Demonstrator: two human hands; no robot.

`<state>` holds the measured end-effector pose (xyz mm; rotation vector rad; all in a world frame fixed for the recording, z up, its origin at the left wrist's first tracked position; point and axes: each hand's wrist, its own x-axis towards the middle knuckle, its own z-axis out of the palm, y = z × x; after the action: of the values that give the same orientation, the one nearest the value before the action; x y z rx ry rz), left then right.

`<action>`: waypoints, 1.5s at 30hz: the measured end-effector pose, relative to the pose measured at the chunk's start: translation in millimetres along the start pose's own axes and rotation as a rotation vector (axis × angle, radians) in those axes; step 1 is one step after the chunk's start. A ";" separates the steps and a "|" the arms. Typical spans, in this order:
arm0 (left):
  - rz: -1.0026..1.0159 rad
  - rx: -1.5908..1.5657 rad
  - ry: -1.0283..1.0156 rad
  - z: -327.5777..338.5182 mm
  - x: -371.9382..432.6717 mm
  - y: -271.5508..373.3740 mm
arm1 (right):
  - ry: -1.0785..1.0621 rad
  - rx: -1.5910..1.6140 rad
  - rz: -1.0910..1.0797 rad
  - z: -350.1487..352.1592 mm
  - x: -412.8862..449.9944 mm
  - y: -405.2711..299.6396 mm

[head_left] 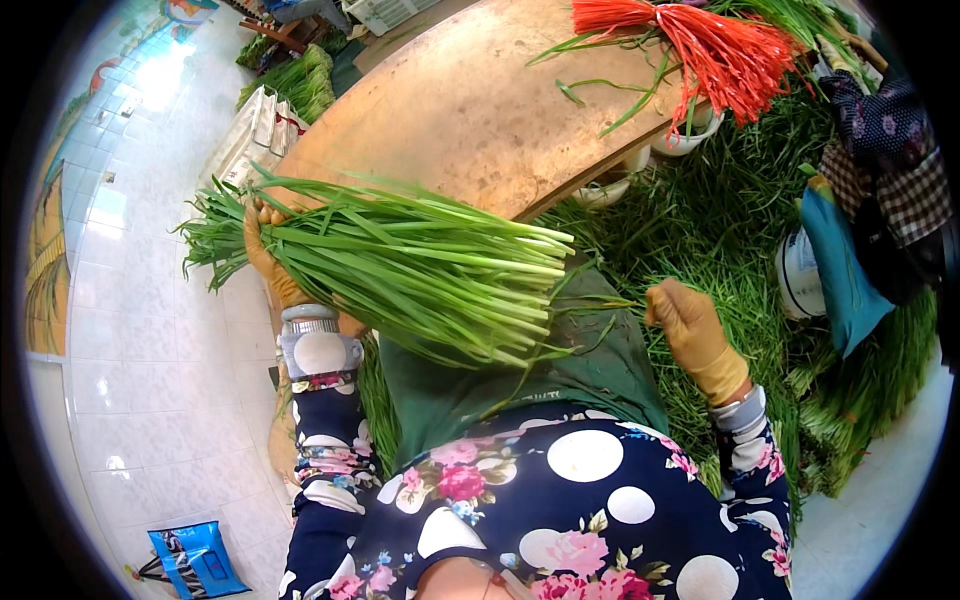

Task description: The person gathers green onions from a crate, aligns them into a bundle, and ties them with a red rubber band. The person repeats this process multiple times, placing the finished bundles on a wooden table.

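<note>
A bunch of garlic chives (420,262) lies across my lap, its pale stem ends pointing right. My left hand (271,247), in a tan glove, grips the bunch near the leafy tips. To the right of the stems, my right hand (686,330), gloved alike, is closed in a fist with no held thing visible; its palm side is hidden. A few loose yellowish leaves (600,304) trail between the stem ends and this fist. Green cloth (517,401) covers my lap under the bunch.
A wooden tabletop (420,97) curves ahead, bearing red plastic ties (720,49) at its far right. Loose chives (690,202) heap on the right-hand floor, near a white bucket (799,274) and another person's checked sleeve (911,199). A blue bag (199,559) lies at lower left.
</note>
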<state>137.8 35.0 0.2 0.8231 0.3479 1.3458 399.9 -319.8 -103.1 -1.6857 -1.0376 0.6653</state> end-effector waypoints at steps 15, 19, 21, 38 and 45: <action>0.063 -0.168 0.094 58.1 -51.9 5.7 | -0.152 0.970 0.315 102.8 64.0 -57.8; -0.082 -0.208 -0.212 4.9 -26.5 15.3 | -0.216 1.295 0.352 93.7 45.0 -46.7; -0.029 -0.147 -0.124 6.1 -34.2 13.8 | -0.269 0.918 -0.173 78.5 24.0 -47.2; -0.113 -0.446 -0.409 -21.1 -7.6 6.6 | 0.010 -0.347 -0.442 42.9 34.8 -70.2; 0.455 0.079 0.008 -22.8 -11.9 -1.1 | -0.296 -0.120 -0.514 84.3 18.8 -53.5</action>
<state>120.9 31.1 -18.8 1.0018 0.2273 1.7666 322.9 -257.4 -80.9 -1.3548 -1.6756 0.5249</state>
